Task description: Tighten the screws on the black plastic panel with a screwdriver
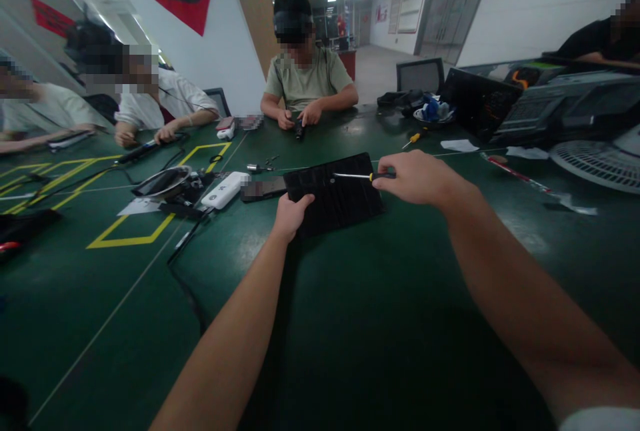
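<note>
A flat black wallet-like case is held tilted just above the table, with creases across its face and a small round metal stud near its upper middle. My left hand pinches its left edge, thumb on the face and fingers behind. My right hand is closed around the black and yellow handle of a screwdriver. The metal shaft points left across the case, its tip close to the stud; I cannot tell whether it touches. A dark phone lies just behind the case on the left.
On the green table at left are a white power bank, a metal round device and cables. Another screwdriver, a fan and a toothbrush-like red stick lie right. Co-workers sit across.
</note>
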`<state>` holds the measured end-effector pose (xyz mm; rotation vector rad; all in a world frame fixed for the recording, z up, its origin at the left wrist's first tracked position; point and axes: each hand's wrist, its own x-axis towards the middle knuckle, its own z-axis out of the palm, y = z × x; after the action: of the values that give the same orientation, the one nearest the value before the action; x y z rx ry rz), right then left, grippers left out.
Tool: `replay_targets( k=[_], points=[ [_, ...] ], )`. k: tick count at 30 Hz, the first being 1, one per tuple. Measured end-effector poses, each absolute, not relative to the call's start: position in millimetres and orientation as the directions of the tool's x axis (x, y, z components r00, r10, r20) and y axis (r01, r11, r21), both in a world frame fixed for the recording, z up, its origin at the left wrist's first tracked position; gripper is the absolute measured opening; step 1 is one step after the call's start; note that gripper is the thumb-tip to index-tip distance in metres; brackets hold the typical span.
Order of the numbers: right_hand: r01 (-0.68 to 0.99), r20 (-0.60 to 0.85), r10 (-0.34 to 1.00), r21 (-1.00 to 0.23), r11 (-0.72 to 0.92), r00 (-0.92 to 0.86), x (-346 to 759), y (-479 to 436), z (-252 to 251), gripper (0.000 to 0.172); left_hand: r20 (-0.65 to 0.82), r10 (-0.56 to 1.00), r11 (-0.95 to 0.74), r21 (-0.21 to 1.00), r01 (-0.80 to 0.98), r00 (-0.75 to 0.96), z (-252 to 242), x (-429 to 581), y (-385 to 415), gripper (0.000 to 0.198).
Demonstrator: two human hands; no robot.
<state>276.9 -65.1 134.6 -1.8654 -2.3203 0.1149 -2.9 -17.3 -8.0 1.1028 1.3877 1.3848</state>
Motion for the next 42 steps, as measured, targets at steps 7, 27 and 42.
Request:
replay_targets(
  k=[7,27,42],
  points=[
    [0.965,0.073,0.978,-0.161,0.205,-0.196,272.2,-64.3,129.4,0.034,0.007,0.975,-0.008,1.000,-0.004,-0.222,-5.5,-2.0,-19.3,0.038],
    [0.973,0.013,0.984,-0.147,0.175,-0.175,268.2,-66.3,131.8,0.034,0.019,0.972,-0.015,1.000,0.020,-0.235,-8.2,-3.5,-17.5,0.041],
    [0.982,-0.013,0.988,-0.112,0.151,-0.154,263.6,-69.5,134.0,0.039,0.030,0.969,-0.021,0.999,0.036,-0.246,-6.1,-3.0,-19.3,0.040]
  ],
)
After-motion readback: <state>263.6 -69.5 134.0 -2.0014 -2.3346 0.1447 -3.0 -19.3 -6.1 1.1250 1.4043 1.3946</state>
